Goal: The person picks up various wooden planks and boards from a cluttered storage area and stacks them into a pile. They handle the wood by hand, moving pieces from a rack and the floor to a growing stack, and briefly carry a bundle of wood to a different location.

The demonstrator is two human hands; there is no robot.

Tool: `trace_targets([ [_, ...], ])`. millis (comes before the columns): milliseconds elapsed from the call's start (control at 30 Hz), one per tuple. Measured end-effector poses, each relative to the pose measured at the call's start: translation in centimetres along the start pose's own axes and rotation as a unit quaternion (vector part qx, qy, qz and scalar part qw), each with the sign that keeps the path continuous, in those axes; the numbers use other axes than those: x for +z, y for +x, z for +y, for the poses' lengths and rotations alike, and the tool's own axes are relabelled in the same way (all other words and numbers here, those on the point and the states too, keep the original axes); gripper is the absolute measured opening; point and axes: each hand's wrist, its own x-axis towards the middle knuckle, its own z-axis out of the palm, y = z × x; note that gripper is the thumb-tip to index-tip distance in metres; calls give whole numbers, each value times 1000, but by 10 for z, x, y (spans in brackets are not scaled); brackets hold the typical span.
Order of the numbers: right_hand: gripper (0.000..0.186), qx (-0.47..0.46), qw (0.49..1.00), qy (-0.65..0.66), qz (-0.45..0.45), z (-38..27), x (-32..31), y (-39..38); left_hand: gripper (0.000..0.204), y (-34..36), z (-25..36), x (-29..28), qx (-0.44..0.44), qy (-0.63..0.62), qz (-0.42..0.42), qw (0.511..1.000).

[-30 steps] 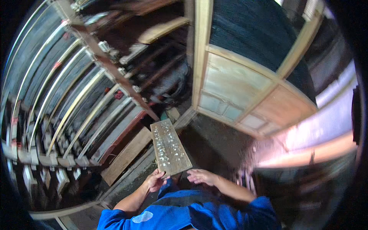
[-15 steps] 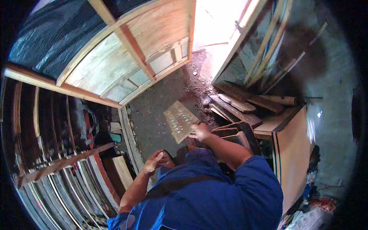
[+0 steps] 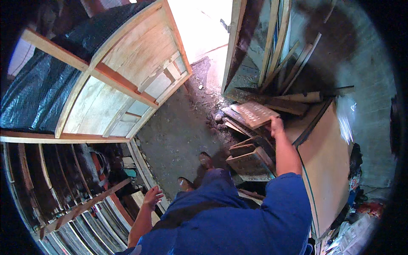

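On the left, a big timber-framed partition [image 3: 90, 70] fills much of my view, pale panels set in its lower part and crinkled black sheeting [image 3: 46, 97] behind its upper bays. Opposite it rises a stained grey wall [image 3: 367, 85], and between the two runs a bare, dusty floor [image 3: 180, 121], brightest by the doorway. A person in a blue shirt [image 3: 229, 214] stands here, and just to their right is a pale-sided cabinet [image 3: 327, 170]. Down at the far left, a rack of long strips [image 3: 59, 216] stretches away into shadow. Long wooden poles [image 3: 274, 46] lean in the corner beyond the cabinet, and at their foot lies a heap of loose boards [image 3: 289, 106], with an open wooden box [image 3: 253, 163] on its near side. Above that heap is a short, flat board [image 3: 257, 114], speckled with whitish marks and held out tilted; whether it touches the boards below I cannot tell. The right hand [image 3: 277, 126] has closed round its near right corner. The left hand [image 3: 152, 198], well apart over by the rack side, holds nothing, its fingers loosely parted and slightly curled.
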Motion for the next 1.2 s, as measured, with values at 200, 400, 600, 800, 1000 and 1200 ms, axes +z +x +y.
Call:
trace_targets([
  [200,38,-232,913,-136,305,-21,-63,85,54,9,24,6,47,24,3,999],
  [400,29,-201,905,-231,296,56,-64,111,54,8,32,17,62,29,-4,998],
  [600,22,-82,962,-156,207,124,-16,43,55,6,18,13,51,6,10,999],
  [800,32,9,955,-252,153,144,15,15,55,8,-8,-12,52,-59,17,997],
  [1000,14,-86,893,-426,112,127,57,38,58,5,-25,-35,85,-101,44,990],
  [1200,12,-43,974,-205,-81,77,158,19,59,-4,-30,-103,147,-209,85,963],
])
